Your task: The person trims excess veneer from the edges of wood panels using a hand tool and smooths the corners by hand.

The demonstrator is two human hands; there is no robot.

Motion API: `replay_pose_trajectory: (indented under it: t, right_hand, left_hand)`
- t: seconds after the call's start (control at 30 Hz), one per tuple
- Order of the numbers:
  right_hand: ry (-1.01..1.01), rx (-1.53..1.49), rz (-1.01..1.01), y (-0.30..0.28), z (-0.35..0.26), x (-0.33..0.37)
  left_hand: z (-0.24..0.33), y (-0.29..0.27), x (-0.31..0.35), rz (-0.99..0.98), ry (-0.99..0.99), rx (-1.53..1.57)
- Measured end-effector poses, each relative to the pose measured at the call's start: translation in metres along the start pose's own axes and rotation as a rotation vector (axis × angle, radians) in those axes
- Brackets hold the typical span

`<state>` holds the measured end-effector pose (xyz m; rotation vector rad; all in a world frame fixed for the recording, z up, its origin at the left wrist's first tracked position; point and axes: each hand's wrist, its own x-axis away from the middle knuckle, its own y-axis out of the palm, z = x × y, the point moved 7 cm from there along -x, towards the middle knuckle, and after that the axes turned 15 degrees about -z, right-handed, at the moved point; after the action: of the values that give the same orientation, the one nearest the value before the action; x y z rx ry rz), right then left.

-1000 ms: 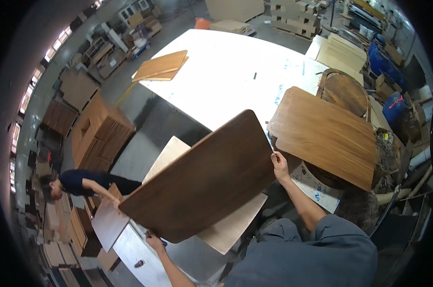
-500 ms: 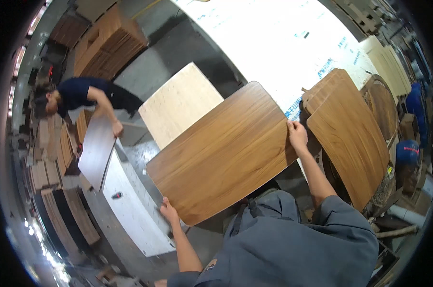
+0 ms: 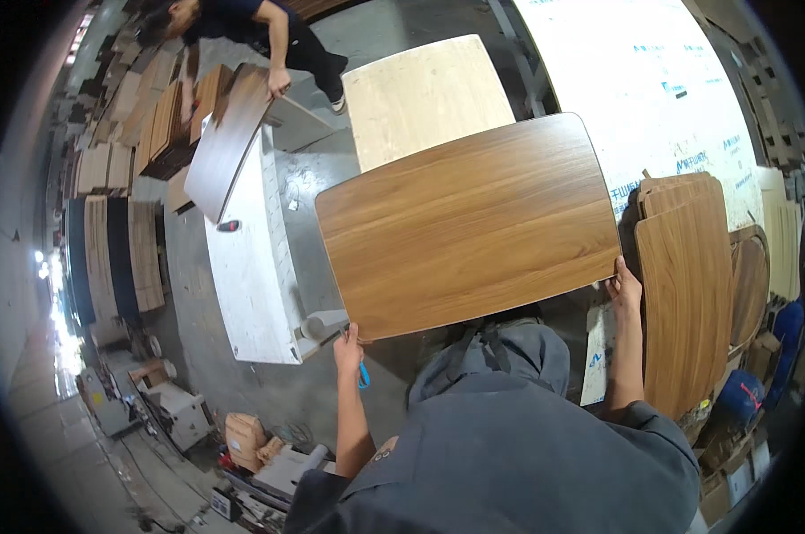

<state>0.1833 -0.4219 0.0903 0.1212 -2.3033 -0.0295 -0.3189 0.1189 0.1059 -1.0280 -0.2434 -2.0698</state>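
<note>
A brown wood-grain board with rounded corners and a pale edge is held out in front of me. My left hand is closed on its near left corner. A small blue item shows against that hand; its kind I cannot make out. My right hand grips the near right corner, fingers mostly under the board. Just beyond, a pale, unfinished-looking board is partly covered by the brown board's far edge. Close to my right hand stands a stack of similar brown boards.
At the left, a co-worker bends over a brown panel on a white bench. A small black-and-red object lies on that bench. A large white sheet with blue print spans the far right. Machines stand at lower left.
The view has turned, and the brown board now lies straighter across in front of me. Both my hands still hold its near corners. The blue item by my left hand has come into sight.
</note>
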Motion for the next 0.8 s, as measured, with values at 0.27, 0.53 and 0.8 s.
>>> replay_pose_trajectory:
  t: [0.27, 0.53, 0.8]
  right_hand:
    - [-0.081, 0.082, 0.095, -0.003, 0.0, -0.007]
    - [-1.037, 1.174, -0.1, 0.234, 0.0, 0.128]
    - [-1.378, 1.371, -0.483, 0.518, 0.02, 0.102]
  left_hand:
    - [-0.013, 0.02, 0.031, -0.036, -0.055, 0.16]
    - [-0.119, 0.107, 0.168, -0.113, -0.016, 0.394]
    - [-0.04, 0.066, 0.157, 0.249, 0.192, -0.317]
